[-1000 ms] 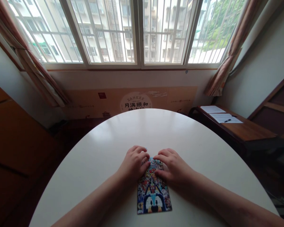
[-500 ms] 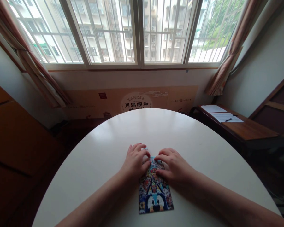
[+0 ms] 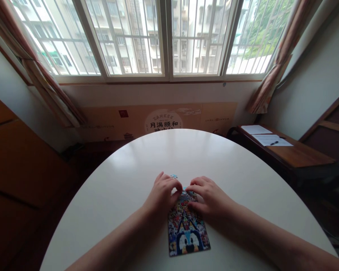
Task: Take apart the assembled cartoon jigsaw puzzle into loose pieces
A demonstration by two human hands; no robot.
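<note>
The cartoon-dog jigsaw (image 3: 190, 229) lies on the tabletop (image 3: 115, 195), long axis running away from the person, far end between the hands; left hand (image 3: 163, 190), nearer the small blue-white piece (image 3: 174, 176), has a narrow grip, contents hidden; right hand's (image 3: 210, 194) grip stands parted, nothing visible within.

Multicoloured picture panel (image 3: 185, 220), blue cartoon face (image 3: 190, 240), white table (image 3: 113, 210)
</note>
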